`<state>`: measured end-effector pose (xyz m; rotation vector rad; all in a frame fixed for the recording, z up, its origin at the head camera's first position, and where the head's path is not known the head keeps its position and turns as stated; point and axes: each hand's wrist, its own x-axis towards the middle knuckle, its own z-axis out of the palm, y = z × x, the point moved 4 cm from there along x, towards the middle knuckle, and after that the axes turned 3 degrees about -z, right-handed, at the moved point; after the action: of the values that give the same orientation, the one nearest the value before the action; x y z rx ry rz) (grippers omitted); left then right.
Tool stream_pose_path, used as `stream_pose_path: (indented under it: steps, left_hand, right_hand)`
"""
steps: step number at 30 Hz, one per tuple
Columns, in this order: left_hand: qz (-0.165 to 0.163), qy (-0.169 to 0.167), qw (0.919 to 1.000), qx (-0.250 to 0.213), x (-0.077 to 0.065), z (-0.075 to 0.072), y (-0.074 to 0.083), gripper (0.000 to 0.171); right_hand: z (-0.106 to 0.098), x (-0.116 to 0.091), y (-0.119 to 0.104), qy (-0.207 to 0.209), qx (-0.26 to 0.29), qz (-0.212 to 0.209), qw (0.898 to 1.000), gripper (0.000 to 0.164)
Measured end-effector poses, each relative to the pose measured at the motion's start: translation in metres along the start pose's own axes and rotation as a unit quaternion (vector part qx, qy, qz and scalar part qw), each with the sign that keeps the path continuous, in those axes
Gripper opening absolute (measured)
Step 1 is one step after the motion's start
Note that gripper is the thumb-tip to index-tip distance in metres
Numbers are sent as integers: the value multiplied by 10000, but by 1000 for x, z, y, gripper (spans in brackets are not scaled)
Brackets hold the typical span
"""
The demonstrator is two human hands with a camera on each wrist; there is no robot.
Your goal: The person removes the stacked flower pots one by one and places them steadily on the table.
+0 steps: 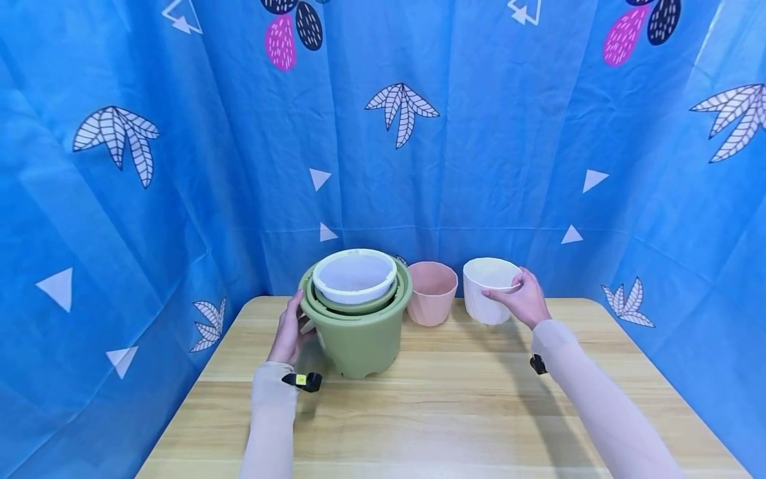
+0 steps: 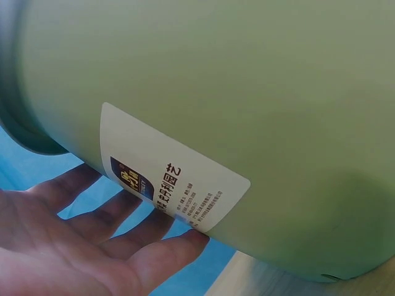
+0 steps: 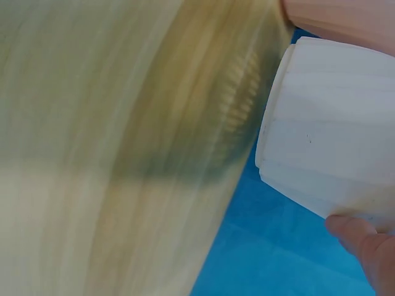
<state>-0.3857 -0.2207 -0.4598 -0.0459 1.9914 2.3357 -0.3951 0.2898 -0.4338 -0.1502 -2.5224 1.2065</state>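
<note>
A large green flower pot [image 1: 359,342] stands at the left of the table, with a smaller green pot [image 1: 363,307] and a white pot [image 1: 354,295] nested inside it. My left hand [image 1: 288,332] touches its left side. In the left wrist view the fingers [image 2: 154,262] rest loosely extended along the pot wall, beside a white label [image 2: 170,169]. My right hand [image 1: 525,297] pinches the rim of another white flower pot [image 1: 481,303], which has faceted sides. In the right wrist view its thumb or finger [image 3: 352,233] presses that pot [image 3: 327,117]. Whether its base touches the table I cannot tell.
A pink flower pot [image 1: 432,303] stands between the green and white pots, close to both. The wooden table [image 1: 431,412] ends just behind the pots. A blue patterned curtain [image 1: 395,186] hangs behind and along both sides.
</note>
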Motion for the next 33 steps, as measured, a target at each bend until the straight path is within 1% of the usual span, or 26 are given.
stream_pose_path:
  steps: [5, 9, 16, 25, 33]
  left_hand:
    - [-19, 51, 10000, 13, -1, -1, -1, 67]
    - [-19, 45, 10000, 32, -2, -2, -2, 68]
    - [-35, 14, 9999, -96, -2, -2, -4, 65]
    - [33, -83, 10000, 2, 1, -3, -3, 72]
    - [91, -51, 9999, 16, 1, -4, -1, 71]
  right_hand:
    - [6, -1, 8, -42, 3, 141, 9999, 75]
    - [10, -3, 12, -54, 15, 143, 9999, 75]
    - [18, -5, 16, -95, -14, 99, 9999, 73]
    - [24, -2, 18, -37, -49, 71, 10000, 72]
    - [29, 1, 22, -74, -57, 219, 9997, 74]
